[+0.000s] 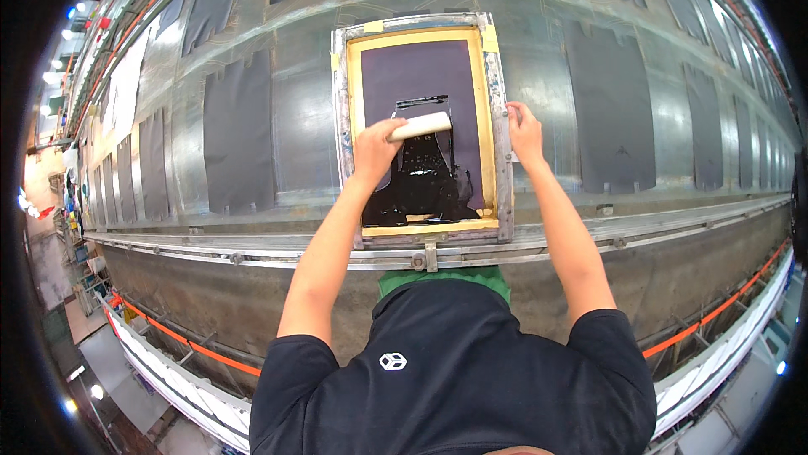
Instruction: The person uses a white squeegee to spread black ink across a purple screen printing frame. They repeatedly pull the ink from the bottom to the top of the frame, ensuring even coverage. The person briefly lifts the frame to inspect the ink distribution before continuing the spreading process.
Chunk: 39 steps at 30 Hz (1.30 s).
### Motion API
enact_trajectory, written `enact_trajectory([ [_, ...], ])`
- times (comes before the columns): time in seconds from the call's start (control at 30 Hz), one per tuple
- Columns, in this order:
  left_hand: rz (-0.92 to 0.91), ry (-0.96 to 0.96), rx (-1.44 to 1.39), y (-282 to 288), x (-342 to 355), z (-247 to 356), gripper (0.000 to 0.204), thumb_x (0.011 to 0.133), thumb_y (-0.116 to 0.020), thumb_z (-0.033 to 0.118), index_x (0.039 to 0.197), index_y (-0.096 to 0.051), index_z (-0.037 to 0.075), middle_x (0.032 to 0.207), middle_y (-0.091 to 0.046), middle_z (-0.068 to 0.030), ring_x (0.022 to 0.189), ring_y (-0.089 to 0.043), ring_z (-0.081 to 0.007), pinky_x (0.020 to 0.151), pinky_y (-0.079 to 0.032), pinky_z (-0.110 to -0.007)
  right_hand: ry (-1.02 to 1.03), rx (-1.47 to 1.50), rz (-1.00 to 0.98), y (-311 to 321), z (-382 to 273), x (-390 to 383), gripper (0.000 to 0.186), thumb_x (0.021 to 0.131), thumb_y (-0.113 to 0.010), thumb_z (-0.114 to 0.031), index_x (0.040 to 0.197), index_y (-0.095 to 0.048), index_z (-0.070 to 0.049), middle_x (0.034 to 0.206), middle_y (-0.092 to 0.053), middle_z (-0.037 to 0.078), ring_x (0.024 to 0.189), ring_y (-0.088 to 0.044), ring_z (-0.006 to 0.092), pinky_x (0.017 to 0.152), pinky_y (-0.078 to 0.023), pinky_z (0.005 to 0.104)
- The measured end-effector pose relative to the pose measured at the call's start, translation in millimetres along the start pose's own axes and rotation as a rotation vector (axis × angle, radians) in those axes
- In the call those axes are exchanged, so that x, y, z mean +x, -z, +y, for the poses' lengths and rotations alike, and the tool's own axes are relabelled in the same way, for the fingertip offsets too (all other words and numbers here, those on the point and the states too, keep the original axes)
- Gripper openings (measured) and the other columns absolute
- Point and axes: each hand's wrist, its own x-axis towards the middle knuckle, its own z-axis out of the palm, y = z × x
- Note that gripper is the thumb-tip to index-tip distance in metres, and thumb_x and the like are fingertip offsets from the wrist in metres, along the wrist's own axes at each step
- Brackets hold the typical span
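Note:
A screen printing frame (339, 101) lies on the long metal table in front of me, its inner border lined with yellow tape (356, 76). Glossy black ink (412, 194) pools over the near part of the dark purple mesh (417, 68). My left hand (377, 148) is closed around one end of a pale squeegee (425, 125), held crosswise over the inked area. At the frame's right rail is my right hand (525, 133), its fingers curled against the outer edge. The squeegee's lower edge and its contact with the mesh are hidden.
Dark grey fabric pieces (240, 131) lie flat left of the frame, with more pieces (610, 110) to its right and farther back. A metal rail (252, 255) runs along the table's near edge, close to my body. Orange bars (198, 341) show lower down.

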Motion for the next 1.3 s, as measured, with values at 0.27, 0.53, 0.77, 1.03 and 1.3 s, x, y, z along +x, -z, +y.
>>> enact_trajectory([
  [0.27, -0.178, 0.060, -0.018, 7.0, 59.6, -6.7, 0.029, 0.078, -0.079, 0.010, 0.107, -0.080, 0.014, 0.100, -0.077, -0.0111, 0.092, -0.074, -0.0309, 0.082, -0.058, -0.039, 0.624, -0.220, -0.172, 9.3, -110.5, 10.7, 0.037, 0.083, -0.080, -0.029, 0.118, -0.073, -0.019, 0.124, -0.068, -0.004, 0.115, -0.059, 0.0213, 0.097, -0.041, 0.0422],
  [0.53, -0.156, -0.064, 0.028, -3.8, -17.5, -3.3, 0.030, 0.076, -0.079, 0.011, 0.106, -0.078, 0.014, 0.108, -0.077, -0.0042, 0.098, -0.074, -0.0254, 0.081, -0.057, -0.037, 0.602, -0.147, -0.284, 2.2, -89.5, -59.3, 0.036, 0.073, -0.081, -0.013, 0.108, -0.073, -0.013, 0.109, -0.072, -0.001, 0.103, -0.060, 0.0216, 0.088, -0.043, 0.0407],
  [0.77, -0.144, -0.125, 0.110, -0.6, -96.9, 12.4, 0.038, 0.073, -0.077, 0.003, 0.109, -0.075, 0.013, 0.114, -0.077, -0.0028, 0.111, -0.071, -0.0209, 0.079, -0.052, -0.036, 0.562, -0.131, -0.361, 17.9, -82.2, -127.6, 0.041, 0.070, -0.081, -0.012, 0.110, -0.072, -0.014, 0.114, -0.070, -0.002, 0.102, -0.060, 0.0218, 0.087, -0.044, 0.0406],
  [1.03, -0.059, -0.067, 0.053, -2.4, 30.4, -13.2, 0.036, 0.076, -0.079, 0.005, 0.111, -0.078, 0.014, 0.110, -0.077, -0.0084, 0.102, -0.073, -0.0295, 0.087, -0.058, -0.037, 0.666, -0.143, -0.141, -16.9, -97.4, -6.2, 0.036, 0.078, -0.078, -0.012, 0.113, -0.074, -0.018, 0.119, -0.074, -0.006, 0.102, -0.063, 0.0188, 0.090, -0.044, 0.0394],
  [1.3, -0.168, -0.067, 0.050, -9.2, -41.8, -9.2, 0.039, 0.074, -0.072, -0.001, 0.109, -0.077, 0.015, 0.112, -0.076, -0.0043, 0.101, -0.073, -0.0255, 0.084, -0.056, -0.039, 0.589, -0.029, -0.261, -4.1, -79.6, -82.0, 0.034, 0.077, -0.075, -0.008, 0.111, -0.073, -0.012, 0.111, -0.074, 0.002, 0.093, -0.061, 0.0251, 0.083, -0.044, 0.0410],
])
